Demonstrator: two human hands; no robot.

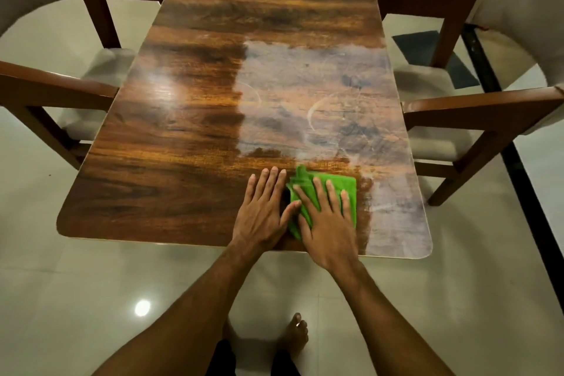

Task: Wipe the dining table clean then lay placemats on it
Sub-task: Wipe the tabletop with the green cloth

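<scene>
I see green cloth (328,189) near table (171,162) front edge | right hand (329,224) flat on it, fingers straight | left hand (262,210) flat alongside, thumb touching cloth | hazy smears (320,91) beyond | chairs (476,107) flank both sides

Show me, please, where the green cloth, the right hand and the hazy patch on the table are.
green cloth (349,182): head view, bare far-right corner.
right hand (331,232): head view, back of the hand.
hazy patch (305,76): head view, its middle.

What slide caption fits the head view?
The right hand presses a green cloth on the hazy table; the left hand lies flat beside it.
</scene>
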